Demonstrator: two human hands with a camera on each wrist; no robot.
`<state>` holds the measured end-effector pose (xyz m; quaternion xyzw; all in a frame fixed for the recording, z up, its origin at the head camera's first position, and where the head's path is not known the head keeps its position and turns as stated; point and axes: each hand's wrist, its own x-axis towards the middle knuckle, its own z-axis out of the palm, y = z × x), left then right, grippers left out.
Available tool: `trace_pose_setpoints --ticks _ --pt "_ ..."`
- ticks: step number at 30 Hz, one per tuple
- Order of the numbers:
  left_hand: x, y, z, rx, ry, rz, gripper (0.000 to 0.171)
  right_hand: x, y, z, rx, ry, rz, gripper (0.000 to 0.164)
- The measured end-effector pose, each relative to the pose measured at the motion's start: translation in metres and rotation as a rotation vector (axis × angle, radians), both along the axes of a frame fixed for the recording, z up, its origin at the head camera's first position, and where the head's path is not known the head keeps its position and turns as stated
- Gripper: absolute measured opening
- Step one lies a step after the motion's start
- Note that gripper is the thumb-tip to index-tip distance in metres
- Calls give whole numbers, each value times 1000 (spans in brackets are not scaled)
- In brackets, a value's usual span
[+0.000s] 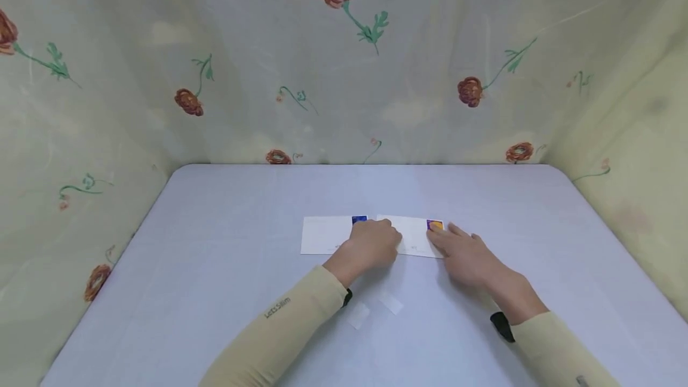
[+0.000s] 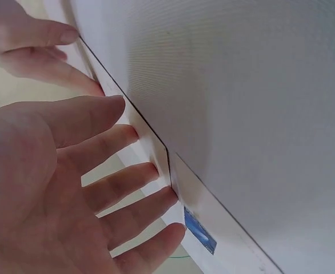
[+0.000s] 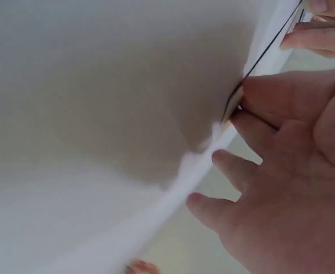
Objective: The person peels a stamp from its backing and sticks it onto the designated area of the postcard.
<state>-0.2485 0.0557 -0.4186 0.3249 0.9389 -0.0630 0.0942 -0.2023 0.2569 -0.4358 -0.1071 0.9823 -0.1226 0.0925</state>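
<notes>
Two white envelopes lie side by side on the table in the head view. The left envelope point(image 1: 325, 235) carries a blue stamp point(image 1: 359, 219) at its upper right. On the right envelope point(image 1: 414, 236), a purple and orange stamp point(image 1: 435, 224) sits at the upper right corner. My left hand point(image 1: 371, 245) rests with its fingertips at the right envelope's left end, partly covering both envelopes. In the left wrist view its fingers point(image 2: 139, 188) are spread and nearly straight. With extended fingers, my right hand point(image 1: 467, 255) touches the right envelope at its stamped end, partly over the stamp.
Two small pale translucent pieces, one piece point(image 1: 357, 315) and another piece point(image 1: 391, 302), lie on the table nearer to me. The table point(image 1: 226, 243) has a white cloth. Flower-printed curtains point(image 1: 242, 76) enclose its back and sides.
</notes>
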Motion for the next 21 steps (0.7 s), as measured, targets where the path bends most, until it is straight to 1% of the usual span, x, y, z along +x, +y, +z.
trace_pose_setpoints --ticks 3,6,9,15,21 --pt "1 1 -1 -15 9 2 30 3 -1 1 81 31 32 58" --pt "2 4 -3 -13 8 3 29 4 2 2 102 23 46 56" --pt "1 2 -4 -5 -1 0 30 1 4 3 82 7 40 54" --pt "0 0 -5 -3 20 7 28 -4 9 3 51 10 31 53" --pt "0 -1 -2 3 22 1 28 -10 6 -1 35 -3 14 59"
